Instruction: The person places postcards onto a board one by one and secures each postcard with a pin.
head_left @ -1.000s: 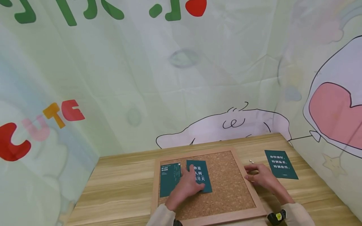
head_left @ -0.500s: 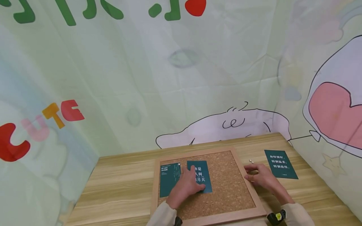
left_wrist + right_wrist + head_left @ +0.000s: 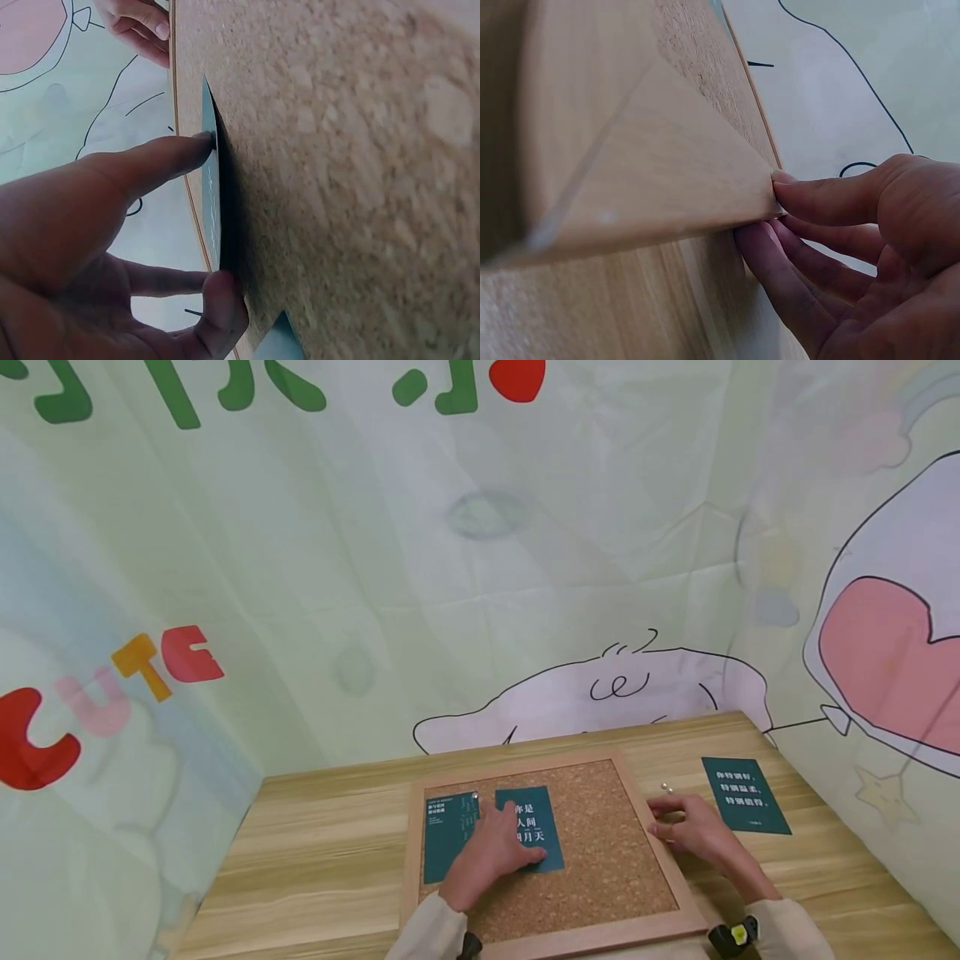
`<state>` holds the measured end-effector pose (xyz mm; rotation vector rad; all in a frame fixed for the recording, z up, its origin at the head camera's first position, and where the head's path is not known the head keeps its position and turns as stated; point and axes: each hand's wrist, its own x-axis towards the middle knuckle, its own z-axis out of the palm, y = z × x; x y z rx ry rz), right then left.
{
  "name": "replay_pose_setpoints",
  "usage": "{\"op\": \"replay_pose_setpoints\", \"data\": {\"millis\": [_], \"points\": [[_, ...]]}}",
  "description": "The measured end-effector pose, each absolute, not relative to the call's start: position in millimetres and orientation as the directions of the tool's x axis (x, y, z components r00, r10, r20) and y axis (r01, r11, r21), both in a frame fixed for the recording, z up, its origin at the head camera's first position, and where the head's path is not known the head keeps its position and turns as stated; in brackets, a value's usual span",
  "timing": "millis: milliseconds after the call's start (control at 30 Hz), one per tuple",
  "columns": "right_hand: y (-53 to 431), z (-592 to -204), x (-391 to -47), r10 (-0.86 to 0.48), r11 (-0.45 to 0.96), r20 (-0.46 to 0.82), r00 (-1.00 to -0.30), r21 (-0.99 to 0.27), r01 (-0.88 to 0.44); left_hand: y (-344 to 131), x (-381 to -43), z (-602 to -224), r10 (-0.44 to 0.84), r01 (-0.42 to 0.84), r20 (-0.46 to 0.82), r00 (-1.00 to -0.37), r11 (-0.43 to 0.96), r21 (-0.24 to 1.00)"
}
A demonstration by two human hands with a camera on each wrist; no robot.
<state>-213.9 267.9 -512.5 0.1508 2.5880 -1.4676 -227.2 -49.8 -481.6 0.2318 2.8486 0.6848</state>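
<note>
A wood-framed cork board (image 3: 607, 835) lies on the table. My left hand (image 3: 491, 847) holds a dark green card (image 3: 542, 814) with white lettering by its edges, just over the cork. The left wrist view shows the thumb (image 3: 165, 157) on one part of the card (image 3: 210, 180) and a bent finger at its lower end, with shadow beneath. A second green card (image 3: 446, 839) lies at the board's left, a small pin at its top right corner. My right hand (image 3: 697, 827) grips the frame's right side, thumb above and fingers below the wooden edge (image 3: 667, 165).
A third green card (image 3: 746, 795) lies on the wooden table (image 3: 322, 852) to the right of the board. Small shiny pins (image 3: 666, 788) sit just beyond the right hand. A printed cloth backdrop (image 3: 375, 568) stands behind and at both sides.
</note>
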Motion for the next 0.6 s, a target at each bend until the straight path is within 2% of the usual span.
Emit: {"op": "replay_pose_setpoints", "data": {"millis": [600], "points": [[266.3,-511.8,-214.1,0.021,0.517,-0.205,-0.979,-0.836,0.186,-54.7,-233.1,-480.2,0.233,0.144,-0.160,-0.959,0.890,0.432]]}}
